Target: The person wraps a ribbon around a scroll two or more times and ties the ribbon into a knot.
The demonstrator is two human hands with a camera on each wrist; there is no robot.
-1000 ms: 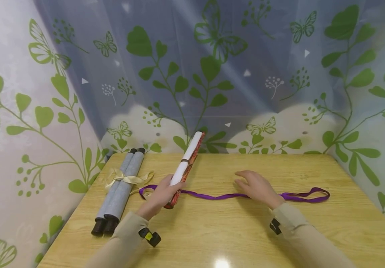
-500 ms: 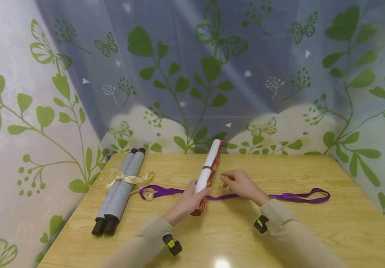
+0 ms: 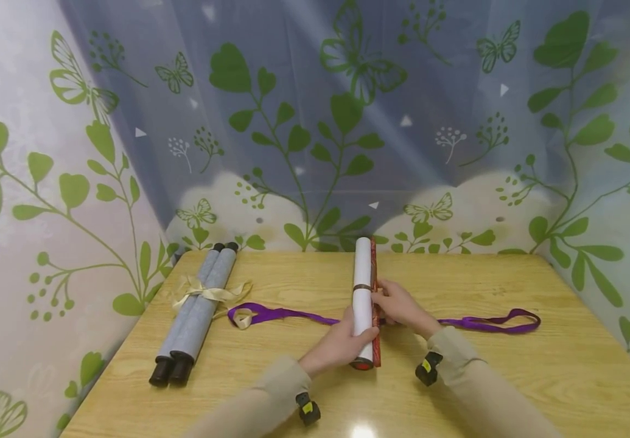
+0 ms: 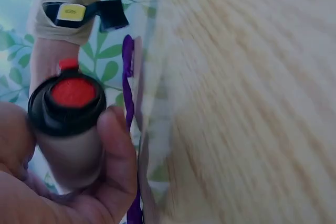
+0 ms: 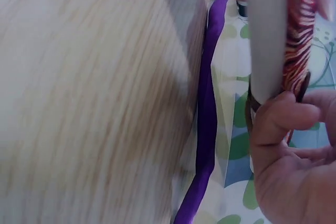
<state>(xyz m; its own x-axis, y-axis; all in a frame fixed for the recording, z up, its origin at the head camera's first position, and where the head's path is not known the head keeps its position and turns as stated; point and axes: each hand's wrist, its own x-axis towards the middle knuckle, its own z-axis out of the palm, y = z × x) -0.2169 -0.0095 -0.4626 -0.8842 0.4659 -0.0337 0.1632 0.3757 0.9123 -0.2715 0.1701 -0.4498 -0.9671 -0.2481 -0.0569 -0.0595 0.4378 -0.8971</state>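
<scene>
Gripping the white roll (image 3: 362,305), the left hand (image 3: 338,344) hides purple ribbon (image 3: 293,313) — partly.

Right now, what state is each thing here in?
White roll: rolled up, held.
Brown band: round the white roll.
Red patterned piece: alongside the white roll.
Purple ribbon: laid across the table, right end looped.
Grey rolls: rolled up, tied together.
Cream ribbon: tied round them, ends loose.
Left grip: curled round the white roll.
Right grip: curled, at the brown band.
</scene>
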